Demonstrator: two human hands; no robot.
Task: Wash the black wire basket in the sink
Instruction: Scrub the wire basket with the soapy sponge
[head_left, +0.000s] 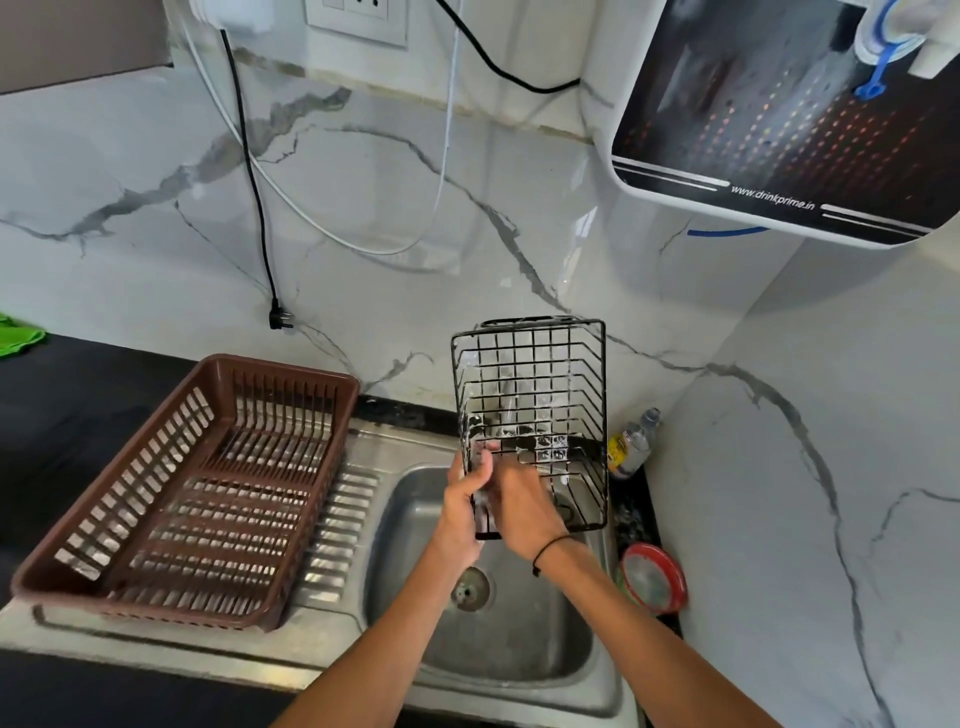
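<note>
The black wire basket (535, 395) stands on end above the steel sink (498, 654), its open side facing me, with suds on its wires. My left hand (462, 499) grips the basket's lower left edge. My right hand (519, 504) is inside the basket's lower part, beside the left hand, fingers curled against the wires; whether it holds a scrubber is hidden. A black band circles my right wrist.
A brown plastic dish rack (192, 488) sits on the drainboard to the left. A small bottle (631, 444) and a red-rimmed round container (652, 579) stand right of the sink. A water purifier (789, 119) hangs upper right. A black plug (278, 317) dangles against the marble wall.
</note>
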